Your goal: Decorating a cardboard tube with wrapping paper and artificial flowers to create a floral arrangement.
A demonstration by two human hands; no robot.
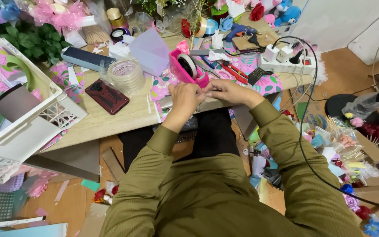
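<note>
While the pink tape dispenser (187, 68) stands at the table's (110, 118) front edge, both hands meet just below it: left hand (185, 97) and right hand (224, 91) pinch something small between them, too tiny to identify. Clear tape rolls (126, 74) and a dark red phone (106, 96) lie left.

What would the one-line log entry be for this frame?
left hand: at pink tape dispenser | right hand: touching left, fingers pinched | held item: cannot tell | place: wooden table edge
</note>
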